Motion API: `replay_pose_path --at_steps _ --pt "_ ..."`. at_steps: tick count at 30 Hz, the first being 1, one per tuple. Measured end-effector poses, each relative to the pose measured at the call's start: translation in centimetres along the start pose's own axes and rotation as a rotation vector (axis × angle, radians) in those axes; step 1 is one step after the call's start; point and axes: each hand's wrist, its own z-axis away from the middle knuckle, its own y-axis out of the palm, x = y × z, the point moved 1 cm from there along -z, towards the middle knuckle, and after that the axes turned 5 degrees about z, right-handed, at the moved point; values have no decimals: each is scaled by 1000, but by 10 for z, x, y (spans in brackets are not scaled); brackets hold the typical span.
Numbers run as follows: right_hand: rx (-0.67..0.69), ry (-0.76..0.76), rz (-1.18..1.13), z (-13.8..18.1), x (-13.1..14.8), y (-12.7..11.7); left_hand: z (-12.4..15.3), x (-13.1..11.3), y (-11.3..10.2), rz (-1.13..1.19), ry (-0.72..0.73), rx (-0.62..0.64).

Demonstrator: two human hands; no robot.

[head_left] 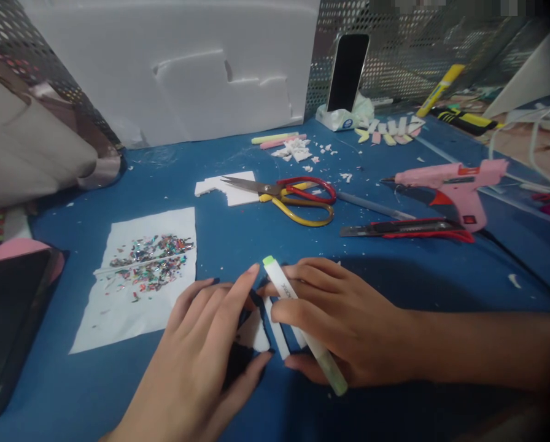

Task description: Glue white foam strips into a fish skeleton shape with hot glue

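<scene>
My right hand is closed around a slim white marker with a light green tip, its dull greenish end pointing down and right. White foam strips stand under that hand, between its fingers and thumb. My left hand curves around a small white foam piece, index finger stretched forward and thumb at the lower edge. The foam piece and the strips lie close together on the blue table. Part of both is hidden by my fingers.
Scissors lie on a cut foam sheet ahead. A box cutter and pink glue gun are at right. Left are paper with shiny flakes and a dark phone. Another phone stands behind, near foam scraps.
</scene>
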Motion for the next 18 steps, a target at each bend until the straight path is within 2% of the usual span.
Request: replay_pose_path --at_steps 18 --pt "-5 2 -7 1 -1 0 1 -2 1 6 -28 18"
